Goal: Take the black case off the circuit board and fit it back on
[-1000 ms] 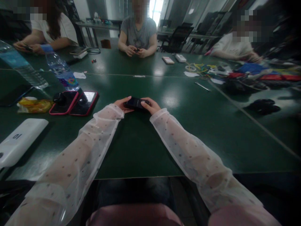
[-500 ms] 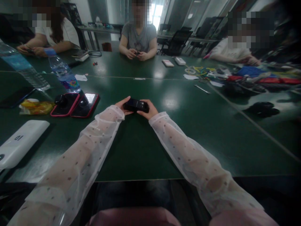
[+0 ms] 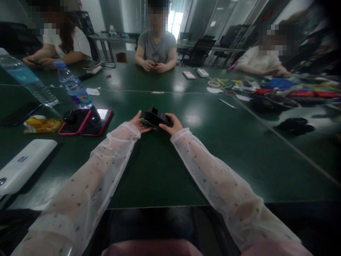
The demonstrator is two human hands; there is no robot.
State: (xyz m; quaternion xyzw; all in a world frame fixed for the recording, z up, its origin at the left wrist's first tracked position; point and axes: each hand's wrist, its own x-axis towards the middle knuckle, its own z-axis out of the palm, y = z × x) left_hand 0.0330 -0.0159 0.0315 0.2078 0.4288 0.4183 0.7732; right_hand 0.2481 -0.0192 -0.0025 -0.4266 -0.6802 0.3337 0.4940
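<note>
Tilted since the earlier frame: black device (image 3: 156, 118), over the table (image 3: 160, 163).
Right hand (image 3: 176, 124) grips its right end; left hand (image 3: 136, 123) splays at the other, contact unclear. Apparent step: turning; continuing calls for steady right-hand support.

The white case (image 3: 32, 156) reads "01" or "10", orientation unclear; the bottle label (image 3: 82, 99) is too blurred.

- The black device (image 3: 157, 117) hides some fingertips of my right hand (image 3: 173, 124), and its finer details are too dim to read.
- I cannot tell whether my left hand (image 3: 138, 122) grips its underside.
- The left edge cuts off the white case (image 3: 29, 160).
- Blur smears the heap (image 3: 282, 87) to my right.
- The dark object (image 3: 155, 65) held by the person opposite (image 3: 157, 46) is too small to identify.
</note>
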